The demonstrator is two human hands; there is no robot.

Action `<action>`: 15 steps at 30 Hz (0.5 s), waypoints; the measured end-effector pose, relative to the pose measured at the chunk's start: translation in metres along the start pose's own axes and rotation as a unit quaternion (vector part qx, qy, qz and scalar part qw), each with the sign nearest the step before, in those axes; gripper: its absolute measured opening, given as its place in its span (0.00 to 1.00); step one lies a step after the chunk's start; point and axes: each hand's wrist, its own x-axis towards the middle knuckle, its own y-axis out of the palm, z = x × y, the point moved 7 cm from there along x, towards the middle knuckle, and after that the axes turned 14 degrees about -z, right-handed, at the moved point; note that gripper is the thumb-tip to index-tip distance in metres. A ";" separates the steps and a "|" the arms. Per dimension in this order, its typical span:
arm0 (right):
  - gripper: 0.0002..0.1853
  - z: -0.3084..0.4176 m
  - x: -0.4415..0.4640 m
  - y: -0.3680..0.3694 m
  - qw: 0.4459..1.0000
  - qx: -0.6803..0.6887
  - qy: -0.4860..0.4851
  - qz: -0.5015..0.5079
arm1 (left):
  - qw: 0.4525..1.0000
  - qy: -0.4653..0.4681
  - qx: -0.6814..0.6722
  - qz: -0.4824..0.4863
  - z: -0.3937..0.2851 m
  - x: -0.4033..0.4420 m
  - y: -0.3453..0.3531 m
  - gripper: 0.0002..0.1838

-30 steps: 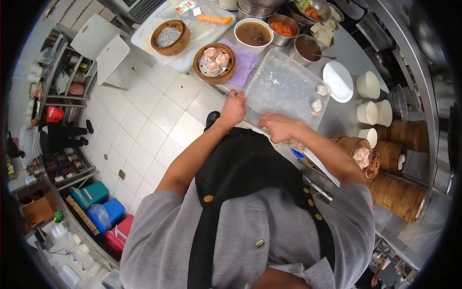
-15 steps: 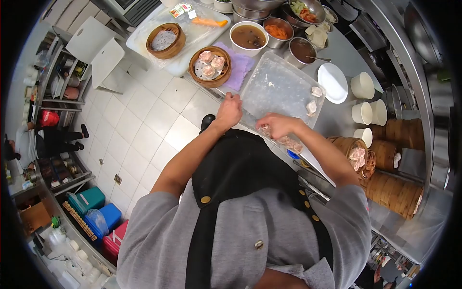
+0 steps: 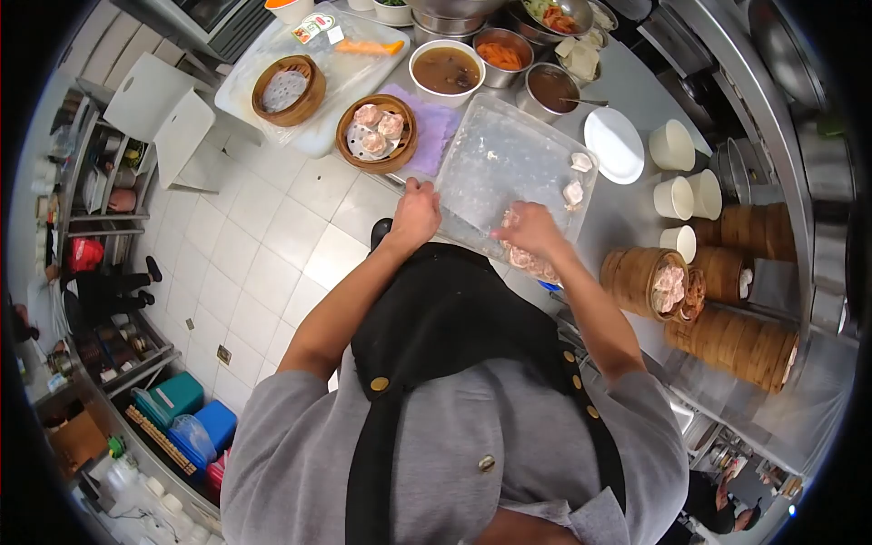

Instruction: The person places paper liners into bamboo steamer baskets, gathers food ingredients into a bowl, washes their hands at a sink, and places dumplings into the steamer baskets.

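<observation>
My left hand (image 3: 418, 214) is closed at the near left corner of a translucent plastic tray (image 3: 509, 145); what its fingers hold is hidden. Over the tray's near side, my right hand (image 3: 534, 227) has its fingers drawn together and slightly blurred, close above pinkish dumplings (image 3: 531, 262) lined along the near edge. Whether a dumpling is between those fingers cannot be made out. Two pale dumplings (image 3: 573, 193) lie at the tray's right side. Left of the tray, a bamboo steamer (image 3: 347, 150) on a purple cloth (image 3: 427, 136) holds three dumplings (image 3: 391, 125).
An emptier steamer (image 3: 289, 91) rests on a cutting board (image 3: 238, 89). Soup (image 3: 447, 71), metal bowls (image 3: 502, 53) and a white plate (image 3: 614, 145) stand behind. Paper cups (image 3: 673, 197) and stacked steamers (image 3: 631, 280) are at right. Other people are at the far left and lower right.
My right hand has lifted slightly from the near edge and moved inward over the tray, uncovering more of the dumpling row. My left hand stays at the corner. The view has shifted.
</observation>
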 end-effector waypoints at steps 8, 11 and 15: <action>0.19 0.012 0.013 -0.024 0.990 0.110 -0.030 -0.080 | 0.998 0.013 0.052 0.033 -0.020 0.008 -0.008 0.15; 0.16 -0.013 -0.017 -0.008 0.989 -0.086 0.110 -0.038 | 0.979 0.175 0.107 0.002 -0.069 0.012 -0.007 0.20; 0.15 0.005 -0.031 0.002 0.989 -0.041 0.117 -0.078 | 0.896 0.393 -0.075 0.192 -0.106 -0.001 0.069 0.23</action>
